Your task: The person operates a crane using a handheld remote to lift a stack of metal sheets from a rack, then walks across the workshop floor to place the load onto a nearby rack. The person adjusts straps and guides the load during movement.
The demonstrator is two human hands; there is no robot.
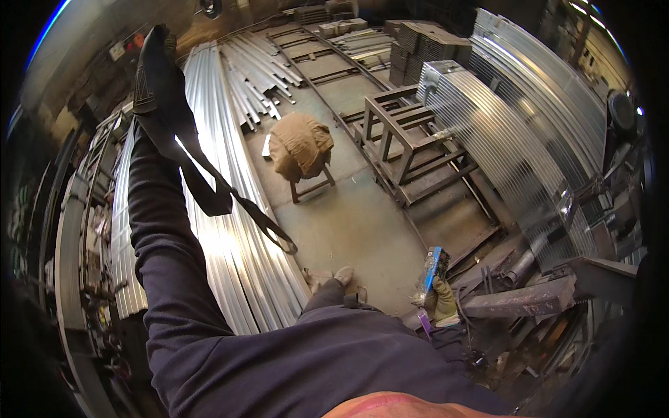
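My left arm reaches up and forward along the left side. At its end is a dark shape [164, 90] with a pale pattern near the wrist, and I cannot make out the fingers of my left hand there. A black, flat piece with a long strap-like tail [258, 216] hangs from it over the silver metal profiles [237, 268]. Low on the right, my right hand [444, 303], in a greenish-tan work glove, is closed on a blue box [433, 267]. A small purple thing [424, 322] shows beside that glove.
A stool covered in brown cloth [301, 145] stands ahead on the concrete floor. Right of it are a rusty steel frame [408, 139] on floor rails and stacked corrugated metal sheets [502, 146]. A heavy steel beam [523, 299] lies near my right hand. Metal racks [73, 258] line the left.
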